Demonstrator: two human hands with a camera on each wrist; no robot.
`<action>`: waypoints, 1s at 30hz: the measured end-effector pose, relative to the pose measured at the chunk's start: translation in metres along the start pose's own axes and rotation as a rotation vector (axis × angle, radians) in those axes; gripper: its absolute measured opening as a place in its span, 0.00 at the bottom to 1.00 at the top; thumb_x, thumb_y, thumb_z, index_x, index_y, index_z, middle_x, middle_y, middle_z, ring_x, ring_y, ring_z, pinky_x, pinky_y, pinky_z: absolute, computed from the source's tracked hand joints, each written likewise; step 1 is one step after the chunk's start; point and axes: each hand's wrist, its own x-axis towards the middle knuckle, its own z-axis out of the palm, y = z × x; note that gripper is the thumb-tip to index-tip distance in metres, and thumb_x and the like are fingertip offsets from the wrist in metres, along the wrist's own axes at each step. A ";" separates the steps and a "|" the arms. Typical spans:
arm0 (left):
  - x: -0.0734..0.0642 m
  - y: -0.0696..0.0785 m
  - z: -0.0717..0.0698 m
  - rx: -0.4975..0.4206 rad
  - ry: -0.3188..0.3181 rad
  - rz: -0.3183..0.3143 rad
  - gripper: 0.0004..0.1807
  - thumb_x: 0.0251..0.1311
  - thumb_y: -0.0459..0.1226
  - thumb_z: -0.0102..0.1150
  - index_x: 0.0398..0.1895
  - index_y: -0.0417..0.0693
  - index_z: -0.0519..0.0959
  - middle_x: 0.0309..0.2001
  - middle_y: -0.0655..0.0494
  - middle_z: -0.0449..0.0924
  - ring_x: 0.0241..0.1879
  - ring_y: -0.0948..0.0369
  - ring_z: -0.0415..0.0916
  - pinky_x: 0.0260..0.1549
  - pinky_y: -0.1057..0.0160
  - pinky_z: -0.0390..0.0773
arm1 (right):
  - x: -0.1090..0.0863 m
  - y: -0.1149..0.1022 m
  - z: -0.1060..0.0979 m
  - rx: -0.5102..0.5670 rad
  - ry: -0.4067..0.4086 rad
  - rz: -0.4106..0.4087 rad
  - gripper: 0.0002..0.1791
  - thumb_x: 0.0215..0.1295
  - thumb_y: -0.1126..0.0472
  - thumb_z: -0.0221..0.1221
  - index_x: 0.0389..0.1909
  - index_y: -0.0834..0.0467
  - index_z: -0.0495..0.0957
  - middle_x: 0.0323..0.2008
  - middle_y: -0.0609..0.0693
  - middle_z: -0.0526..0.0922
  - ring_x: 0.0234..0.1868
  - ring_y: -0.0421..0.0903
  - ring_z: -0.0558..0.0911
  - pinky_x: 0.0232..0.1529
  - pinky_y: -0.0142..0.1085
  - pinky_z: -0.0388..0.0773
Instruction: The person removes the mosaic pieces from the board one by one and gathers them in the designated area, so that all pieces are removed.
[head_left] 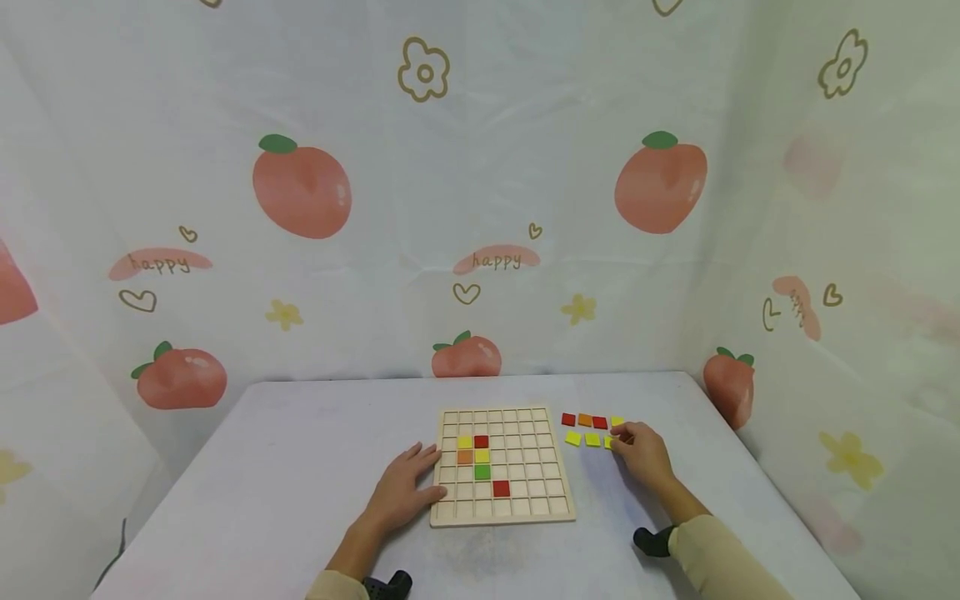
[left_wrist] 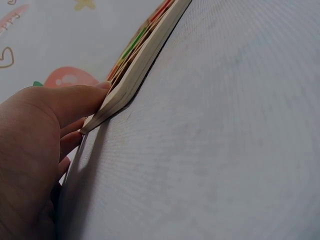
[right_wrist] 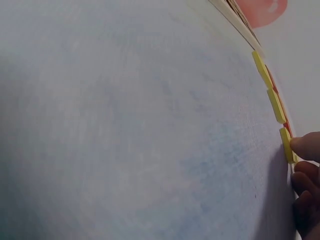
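Note:
A square wooden grid board point(head_left: 525, 500) lies mid-table, with a green tile point(head_left: 482, 472) and several yellow, red and orange tiles in its left half. My left hand point(head_left: 405, 487) rests at the board's left edge with fingers spread; in the left wrist view its thumb point(left_wrist: 85, 102) touches the rim near a corner. Right of the board, my right hand point(head_left: 643, 454) bends over the end of two short tile rows. In the right wrist view its thumb point(right_wrist: 305, 146) touches the end yellow tile point(right_wrist: 286, 142). I cannot tell whether the fingers pinch that tile.
Behind the yellow row lie a red tile point(head_left: 568, 419), an orange tile point(head_left: 585, 420) and others. A white cloth covers the table point(head_left: 315, 450). Printed fabric walls point(head_left: 375, 208) stand behind and beside it. Black wrist straps point(head_left: 652, 542) sit at the sleeve cuffs.

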 end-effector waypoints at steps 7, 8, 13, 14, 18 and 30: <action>-0.001 0.000 0.000 0.002 0.001 0.003 0.35 0.55 0.52 0.64 0.65 0.48 0.73 0.66 0.54 0.70 0.70 0.46 0.58 0.63 0.38 0.59 | -0.002 -0.001 0.004 0.024 0.048 0.012 0.10 0.60 0.69 0.61 0.43 0.66 0.80 0.35 0.55 0.76 0.37 0.51 0.74 0.36 0.41 0.74; -0.001 0.001 -0.001 0.001 -0.001 -0.002 0.35 0.55 0.52 0.63 0.66 0.48 0.73 0.67 0.55 0.70 0.70 0.47 0.57 0.63 0.38 0.59 | -0.002 -0.001 0.004 0.027 0.056 0.013 0.10 0.60 0.69 0.60 0.43 0.65 0.80 0.35 0.55 0.76 0.37 0.52 0.74 0.36 0.41 0.75; -0.002 0.002 -0.002 0.005 0.005 0.009 0.35 0.55 0.51 0.64 0.65 0.47 0.74 0.66 0.54 0.70 0.69 0.46 0.58 0.62 0.38 0.59 | -0.004 -0.003 0.007 0.045 0.080 0.011 0.09 0.63 0.68 0.60 0.44 0.64 0.80 0.36 0.55 0.76 0.37 0.51 0.73 0.37 0.40 0.76; -0.002 0.002 -0.002 0.006 0.006 0.013 0.35 0.55 0.51 0.64 0.65 0.47 0.74 0.66 0.53 0.70 0.69 0.46 0.58 0.62 0.38 0.59 | -0.005 -0.004 0.008 0.047 0.085 0.009 0.09 0.63 0.68 0.61 0.44 0.64 0.80 0.36 0.55 0.76 0.37 0.51 0.74 0.37 0.40 0.76; -0.002 0.001 -0.001 0.006 0.004 0.010 0.35 0.55 0.52 0.64 0.65 0.47 0.74 0.66 0.53 0.70 0.69 0.46 0.58 0.63 0.38 0.59 | -0.008 -0.010 0.010 0.058 0.090 0.002 0.09 0.64 0.66 0.61 0.43 0.64 0.80 0.35 0.54 0.77 0.36 0.50 0.74 0.36 0.38 0.76; -0.001 0.001 0.000 -0.005 -0.001 0.002 0.35 0.55 0.52 0.64 0.66 0.47 0.73 0.66 0.53 0.70 0.70 0.46 0.58 0.63 0.38 0.59 | -0.016 -0.032 0.021 0.122 0.100 -0.111 0.07 0.61 0.67 0.63 0.39 0.62 0.82 0.32 0.51 0.79 0.34 0.49 0.73 0.35 0.38 0.72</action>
